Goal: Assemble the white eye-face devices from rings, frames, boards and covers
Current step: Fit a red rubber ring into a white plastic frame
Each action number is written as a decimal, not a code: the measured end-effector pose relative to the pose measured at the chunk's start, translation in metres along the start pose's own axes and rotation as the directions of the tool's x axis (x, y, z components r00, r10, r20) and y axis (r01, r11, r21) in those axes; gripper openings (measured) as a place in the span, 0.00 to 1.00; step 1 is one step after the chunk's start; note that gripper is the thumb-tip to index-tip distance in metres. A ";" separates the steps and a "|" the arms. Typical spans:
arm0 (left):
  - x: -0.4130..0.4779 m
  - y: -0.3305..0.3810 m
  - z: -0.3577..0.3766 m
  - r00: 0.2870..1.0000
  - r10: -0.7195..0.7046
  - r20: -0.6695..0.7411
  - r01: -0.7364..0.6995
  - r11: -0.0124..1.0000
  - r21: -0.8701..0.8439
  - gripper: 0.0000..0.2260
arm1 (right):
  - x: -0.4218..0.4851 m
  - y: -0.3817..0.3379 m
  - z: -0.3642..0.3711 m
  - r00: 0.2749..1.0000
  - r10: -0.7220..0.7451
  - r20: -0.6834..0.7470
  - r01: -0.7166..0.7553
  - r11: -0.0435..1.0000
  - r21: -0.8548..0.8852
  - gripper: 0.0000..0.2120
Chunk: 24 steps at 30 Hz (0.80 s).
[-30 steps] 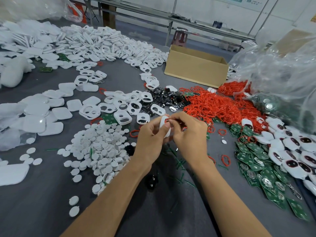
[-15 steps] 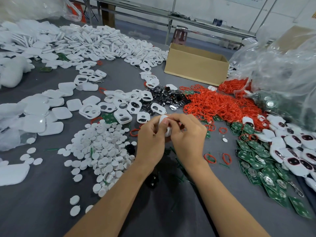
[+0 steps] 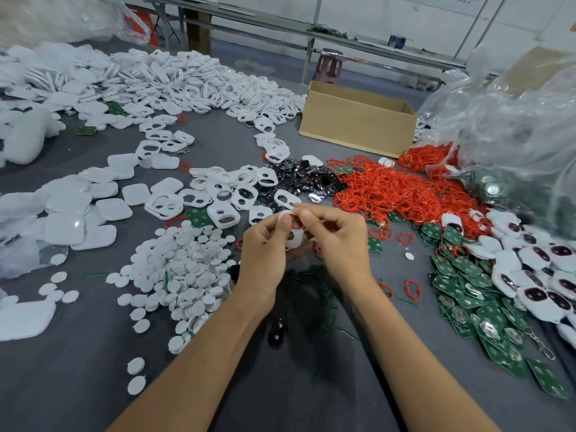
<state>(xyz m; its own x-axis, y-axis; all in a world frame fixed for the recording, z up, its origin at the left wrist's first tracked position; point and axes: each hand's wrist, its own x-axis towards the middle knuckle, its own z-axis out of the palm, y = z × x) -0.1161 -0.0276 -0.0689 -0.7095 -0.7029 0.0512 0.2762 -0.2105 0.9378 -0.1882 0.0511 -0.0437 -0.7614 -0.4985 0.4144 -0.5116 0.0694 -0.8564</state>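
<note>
1. The left hand [image 3: 265,247] is holding a white frame [image 3: 294,241] above the desk [image 3: 78,385].
2. The right hand [image 3: 339,241] is pinching a red ring [image 3: 295,220] at the frame's top.
3. A pile of red rings [image 3: 399,194] is lying beyond the hands, with green boards [image 3: 467,294] to the right.

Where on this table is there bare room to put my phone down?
Best is the grey table at the near edge, below the white discs and left of the left forearm. A smaller patch lies below the white frames heap, left of the cardboard box. The right is crowded: red rings, green boards.
</note>
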 end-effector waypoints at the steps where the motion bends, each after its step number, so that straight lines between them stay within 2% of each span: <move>1: 0.001 0.000 0.000 1.000 -0.016 0.011 0.016 0.999 -0.028 0.14 | 0.002 0.000 -0.003 0.999 0.020 0.035 -0.021 0.999 0.037 0.06; 4: 0.001 -0.002 0.000 0.999 -0.017 0.052 0.020 0.998 -0.055 0.14 | 0.003 -0.001 -0.010 0.997 0.023 0.070 -0.026 0.999 0.045 0.06; 8: 0.002 -0.003 -0.001 0.999 -0.032 0.038 0.033 0.999 -0.026 0.17 | 0.004 -0.002 -0.012 0.973 -0.208 0.099 0.227 0.938 -0.260 0.08; 10: 0.002 -0.003 -0.001 0.998 -0.061 0.011 0.061 0.998 -0.018 0.18 | 0.005 -0.002 -0.011 0.959 -0.252 0.130 0.282 0.900 -0.332 0.08; 12: 0.003 -0.002 -0.001 0.996 -0.093 0.007 0.093 0.994 -0.056 0.19 | 0.005 -0.003 -0.009 0.972 -0.217 0.090 0.235 0.921 -0.310 0.06; 16: 0.002 0.001 0.000 0.992 -0.123 0.033 0.126 0.986 -0.108 0.18 | 0.005 -0.003 -0.008 0.999 -0.044 0.028 0.047 0.992 -0.120 0.13; 19: 0.001 0.002 0.000 0.989 -0.137 0.058 0.142 0.984 -0.103 0.17 | 0.005 -0.004 -0.009 1.000 -0.019 -0.015 0.017 0.996 -0.089 0.10; 24: -0.001 0.005 0.002 0.984 -0.150 0.093 0.160 0.981 -0.106 0.22 | 0.003 -0.004 -0.002 0.996 -0.051 -0.070 0.038 0.985 -0.170 0.04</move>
<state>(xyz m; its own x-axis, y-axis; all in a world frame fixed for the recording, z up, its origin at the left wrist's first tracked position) -0.1151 -0.0261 -0.0636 -0.8002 -0.5968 -0.0585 0.2264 -0.3911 0.8921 -0.1897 0.0511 -0.0384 -0.7604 -0.4395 0.4782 -0.6009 0.1964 -0.7749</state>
